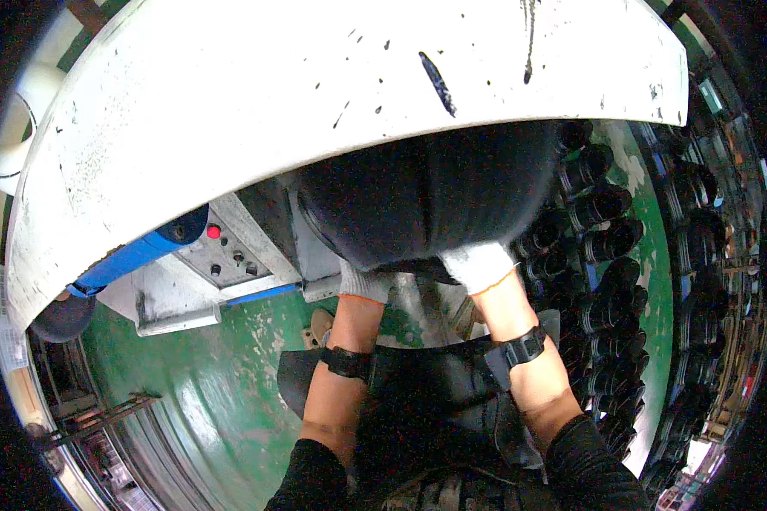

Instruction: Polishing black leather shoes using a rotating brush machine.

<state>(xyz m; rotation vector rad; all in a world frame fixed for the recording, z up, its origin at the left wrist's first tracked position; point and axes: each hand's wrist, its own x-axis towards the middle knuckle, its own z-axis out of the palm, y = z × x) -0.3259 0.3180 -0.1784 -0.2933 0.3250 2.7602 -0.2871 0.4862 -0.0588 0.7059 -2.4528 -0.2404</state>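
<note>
A large, dark rounded drum or roller [426,192] sits under the white curved hood [256,85] of a machine; its surface looks smeared. My left hand [362,282], in a white knit glove, reaches to the drum's lower left edge. To the right, my right hand [483,266], gloved the same way, is at the drum's lower right edge. The fingers of both hands are hidden by the drum and the gloves' angle. Between them shows a narrow dark edge, whose kind I cannot make out. Each wrist wears a black strap.
Left of the drum is a control panel [234,255] with a red button and dark knobs. A blue tube [141,255] runs under the hood. Rows of black shoe-like items [605,238] stand on racks at right. The green floor [222,375] is worn.
</note>
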